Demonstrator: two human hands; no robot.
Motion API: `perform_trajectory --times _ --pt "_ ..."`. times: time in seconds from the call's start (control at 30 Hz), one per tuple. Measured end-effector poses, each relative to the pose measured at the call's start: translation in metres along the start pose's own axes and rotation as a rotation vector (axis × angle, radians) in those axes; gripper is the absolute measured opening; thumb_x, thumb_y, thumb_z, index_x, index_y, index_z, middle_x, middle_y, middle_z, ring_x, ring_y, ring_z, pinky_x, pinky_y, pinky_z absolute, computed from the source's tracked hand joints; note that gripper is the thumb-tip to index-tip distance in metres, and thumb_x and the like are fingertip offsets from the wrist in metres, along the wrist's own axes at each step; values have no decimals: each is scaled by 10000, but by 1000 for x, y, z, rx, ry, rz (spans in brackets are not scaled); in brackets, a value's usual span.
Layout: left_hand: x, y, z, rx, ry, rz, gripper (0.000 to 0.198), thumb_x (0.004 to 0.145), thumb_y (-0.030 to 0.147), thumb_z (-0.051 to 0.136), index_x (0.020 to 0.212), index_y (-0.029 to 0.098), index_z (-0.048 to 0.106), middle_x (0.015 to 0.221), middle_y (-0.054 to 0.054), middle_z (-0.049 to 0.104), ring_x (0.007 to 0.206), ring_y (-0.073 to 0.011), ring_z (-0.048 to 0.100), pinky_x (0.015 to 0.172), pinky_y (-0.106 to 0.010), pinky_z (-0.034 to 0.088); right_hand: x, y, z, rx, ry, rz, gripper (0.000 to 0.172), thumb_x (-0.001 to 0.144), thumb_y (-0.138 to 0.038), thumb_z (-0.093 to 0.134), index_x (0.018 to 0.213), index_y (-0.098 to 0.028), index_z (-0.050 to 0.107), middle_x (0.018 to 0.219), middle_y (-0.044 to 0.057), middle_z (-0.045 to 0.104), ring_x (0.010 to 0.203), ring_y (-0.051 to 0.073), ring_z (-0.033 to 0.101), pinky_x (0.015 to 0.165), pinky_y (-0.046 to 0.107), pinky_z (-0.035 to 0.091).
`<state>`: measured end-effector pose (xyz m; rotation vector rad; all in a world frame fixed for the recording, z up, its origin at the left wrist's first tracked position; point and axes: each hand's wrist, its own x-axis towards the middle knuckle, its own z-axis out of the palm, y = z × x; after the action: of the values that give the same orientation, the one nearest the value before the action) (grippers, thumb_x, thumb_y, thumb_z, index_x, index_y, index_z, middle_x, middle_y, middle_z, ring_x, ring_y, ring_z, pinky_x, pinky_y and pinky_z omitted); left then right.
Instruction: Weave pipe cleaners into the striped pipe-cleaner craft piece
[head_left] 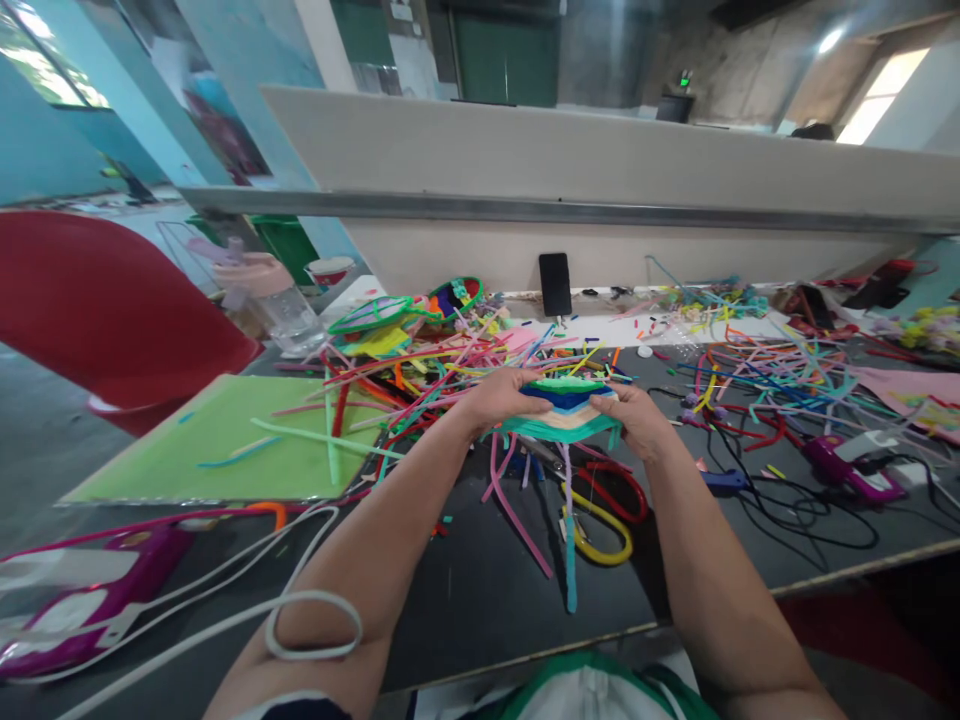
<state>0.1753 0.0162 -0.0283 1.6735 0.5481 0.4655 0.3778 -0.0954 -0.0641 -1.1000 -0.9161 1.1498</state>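
Note:
Between my two hands, above the dark table, is a layered striped craft piece [570, 408] in green, blue, cream and teal. My left hand [501, 400] pinches its left end, thumb on the near face. At the right end, my right hand [634, 415] grips it the same way. Below the piece, scissors with yellow handles [611, 535] and scissors with red handles [630, 490] lie on the table. Pink and teal pipe cleaners [571, 570] lie beside them.
Piled pipe cleaners [420, 370] spread behind my hands. A green sheet [247, 440] lies left, near a clear bottle [277, 300]. A black phone [555, 285] leans on the partition [450, 250]. Purple power strips [855, 470] and cables flank both sides; white cable crosses my left forearm.

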Motion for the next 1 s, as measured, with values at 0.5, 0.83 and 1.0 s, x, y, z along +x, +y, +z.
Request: perform_trajectory --times 0.5,0.83,1.0 --pt "10 -6 -27 -631 300 13 263 720 179 688 968 141 608 907 -84 703 866 -196 680 841 -349 523 6 -8 -13 369 255 -102 316 594 -344 800 844 -183 694 789 33 734 675 206 678 591 316 548" --pt "11 -14 17 -604 135 -7 256 661 185 768 888 110 676 849 -90 732 858 -239 692 930 -442 482 3 -2 3 314 255 -124 323 579 -380 808 798 -176 684 730 27 722 584 162 638 522 274 515" --pt "17 -21 24 -577 280 7 349 587 225 822 886 107 690 847 -78 733 786 -212 694 808 -378 550 3 1 8 301 254 -116 349 566 -386 808 821 -181 686 737 25 725 592 171 641 523 280 512"
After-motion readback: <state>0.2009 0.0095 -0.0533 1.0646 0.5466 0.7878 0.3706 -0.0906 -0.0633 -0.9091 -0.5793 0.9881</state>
